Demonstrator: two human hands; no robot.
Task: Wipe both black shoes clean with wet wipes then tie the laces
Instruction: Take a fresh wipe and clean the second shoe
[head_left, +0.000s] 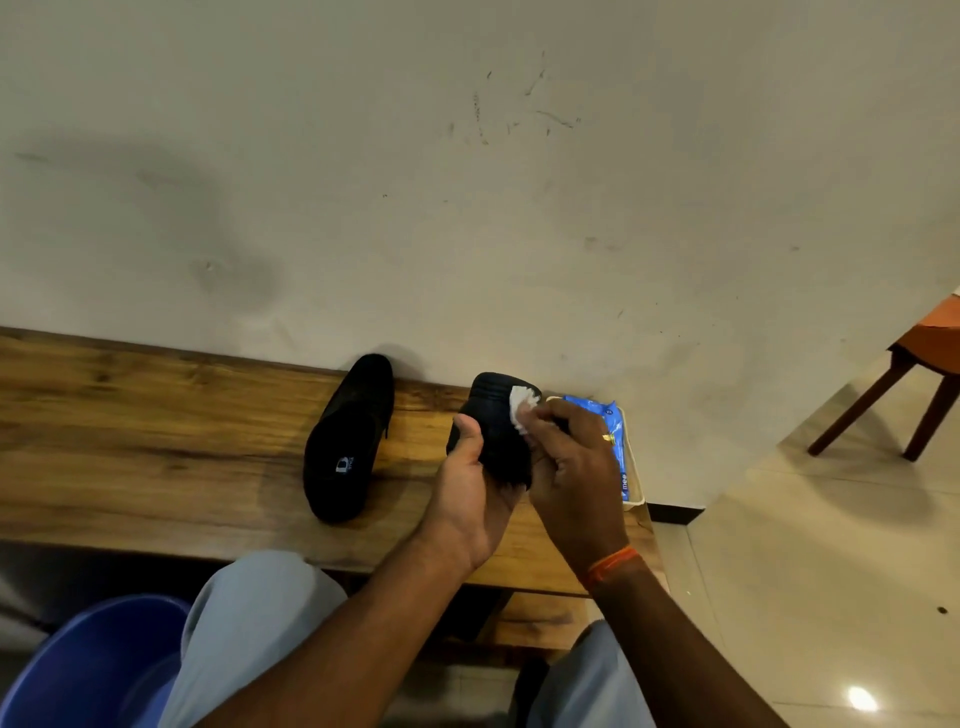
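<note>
— Where is all this happening?
— Against a scuffed pale wall (467, 182) stands a long brown wooden bench (156, 441), with a beige tiled floor (805, 545) to the right.
— And the shoes?
— One black lace-up shoe (348, 441) lies on the bench, opening up, toe toward the wall. The other black shoe (501, 426) is lifted, sole side showing, just right of the first.
— Who holds it?
— The left hand (467, 493) grips it from below, thumb curled up its left side. The right hand (571, 462), just beside it, pinches a crumpled white wet wipe (522, 408) against the shoe's upper right edge.
— Anything else nearby?
— A blue wet-wipe packet (615, 441) lies at the bench's right end, behind the right hand. A blue plastic tub (93, 670) sits lower left.
</note>
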